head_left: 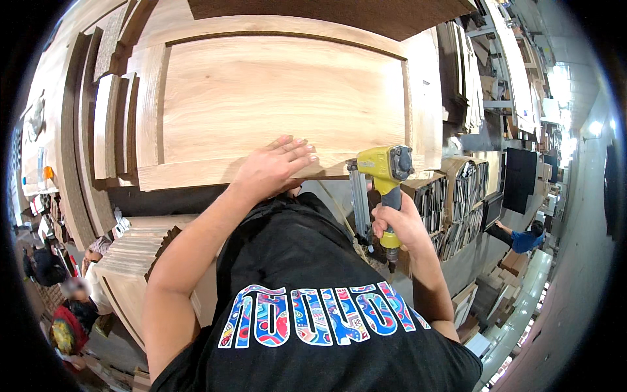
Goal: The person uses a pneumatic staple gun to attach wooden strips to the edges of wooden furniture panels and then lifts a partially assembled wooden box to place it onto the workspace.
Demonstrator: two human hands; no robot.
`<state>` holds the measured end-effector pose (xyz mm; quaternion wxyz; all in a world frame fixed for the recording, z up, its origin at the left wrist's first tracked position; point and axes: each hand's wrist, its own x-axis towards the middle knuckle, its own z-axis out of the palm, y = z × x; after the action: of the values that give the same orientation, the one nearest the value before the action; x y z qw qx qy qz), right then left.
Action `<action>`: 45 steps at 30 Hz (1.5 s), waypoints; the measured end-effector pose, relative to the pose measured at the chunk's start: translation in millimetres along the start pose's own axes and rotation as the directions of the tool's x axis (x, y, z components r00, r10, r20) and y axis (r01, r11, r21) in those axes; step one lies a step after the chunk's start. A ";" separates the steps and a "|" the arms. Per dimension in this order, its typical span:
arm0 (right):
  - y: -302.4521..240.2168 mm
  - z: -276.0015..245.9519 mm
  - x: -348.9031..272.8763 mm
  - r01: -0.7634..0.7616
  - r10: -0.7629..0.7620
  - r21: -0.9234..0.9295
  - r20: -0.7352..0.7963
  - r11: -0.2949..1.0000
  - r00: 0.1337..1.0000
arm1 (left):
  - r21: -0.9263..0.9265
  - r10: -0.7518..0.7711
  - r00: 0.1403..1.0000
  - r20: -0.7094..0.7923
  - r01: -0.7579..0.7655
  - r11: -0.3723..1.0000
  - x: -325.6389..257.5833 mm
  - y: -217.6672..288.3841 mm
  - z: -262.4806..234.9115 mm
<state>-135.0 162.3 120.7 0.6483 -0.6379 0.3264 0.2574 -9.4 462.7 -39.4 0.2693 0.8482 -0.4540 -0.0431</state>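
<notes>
A pale wooden frame panel (pixel 281 91) with a recessed middle lies in front of me. My left hand (pixel 277 166) rests flat on its near rail, fingers stretched out to the right. In my right hand (pixel 406 221) is a yellow and grey nail gun (pixel 382 163), gripped round its handle. The gun's head is beside the panel's near edge, toward the right corner, with its long magazine on the left side. Whether its nose touches the wood, I cannot tell.
A dark brown board (pixel 333 19) lies across the panel's far side. Boards (pixel 108 127) stand at the left, with stacked panels (pixel 140 245) below them. Racks of thin strips (pixel 467 189) stand at the right. A person in blue (pixel 526 238) is farther right; other people are at lower left.
</notes>
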 end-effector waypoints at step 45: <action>-16.0 177.4 14.5 -0.047 0.069 -0.155 0.136 0.987 0.988 | -0.038 -0.060 0.992 -0.107 0.056 0.998 -143.9 -82.1 -90.4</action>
<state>-96.7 336.7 115.6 0.6118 -0.6555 0.2777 0.3447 -3.4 650.9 -27.8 0.3070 0.8572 -0.4132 -0.0129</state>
